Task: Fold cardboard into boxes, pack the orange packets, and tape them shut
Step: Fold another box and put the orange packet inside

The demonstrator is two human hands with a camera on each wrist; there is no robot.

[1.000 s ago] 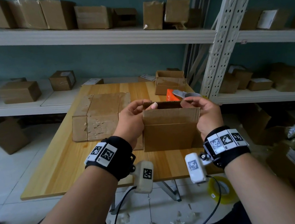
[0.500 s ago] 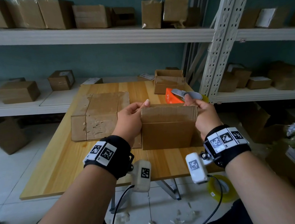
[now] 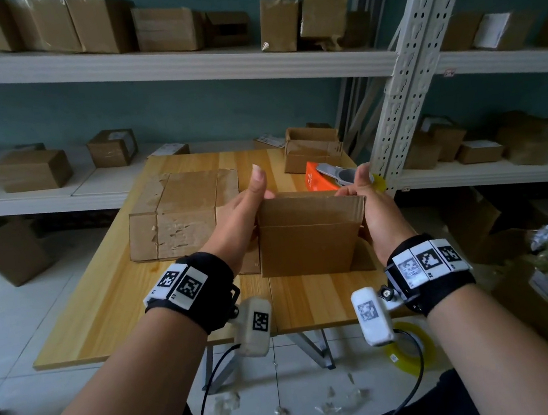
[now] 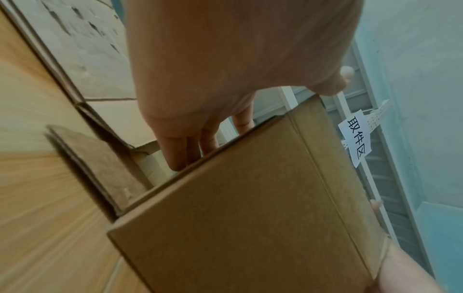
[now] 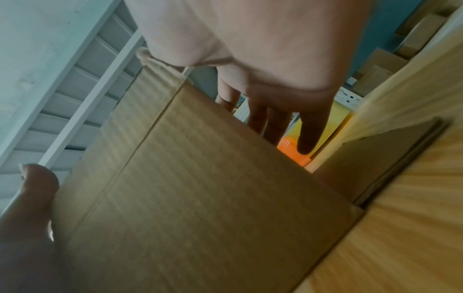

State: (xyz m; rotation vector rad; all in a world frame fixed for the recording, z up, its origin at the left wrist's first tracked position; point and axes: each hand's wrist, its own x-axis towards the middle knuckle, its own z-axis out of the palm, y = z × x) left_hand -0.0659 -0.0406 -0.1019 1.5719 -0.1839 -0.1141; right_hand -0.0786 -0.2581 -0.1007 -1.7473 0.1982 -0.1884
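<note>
A small brown cardboard box [image 3: 308,241] stands on the wooden table [image 3: 140,310], its top flaps folded down. My left hand [image 3: 239,218] presses its left end, thumb raised, with straight fingers [image 4: 185,150] lying down that end. My right hand [image 3: 376,208] presses the right end, thumb up at the top corner and fingers [image 5: 308,134] straight. The box [image 4: 250,218] fills both wrist views [image 5: 200,188]. An orange packet [image 3: 317,179] lies just behind the box, and its edge [image 5: 290,150] shows past my right fingers.
A stack of flattened cardboard [image 3: 183,215] lies left of the box. A grey tape dispenser [image 3: 341,173] rests on the packet, and an open box [image 3: 314,150] sits at the table's back. A white shelf post [image 3: 413,62] rises on the right. A yellow tape roll [image 3: 410,345] lies on the floor.
The box top was open with my thumbs at its rim. The near flap has folded over, the top is now closed, and both thumbs have lifted.
</note>
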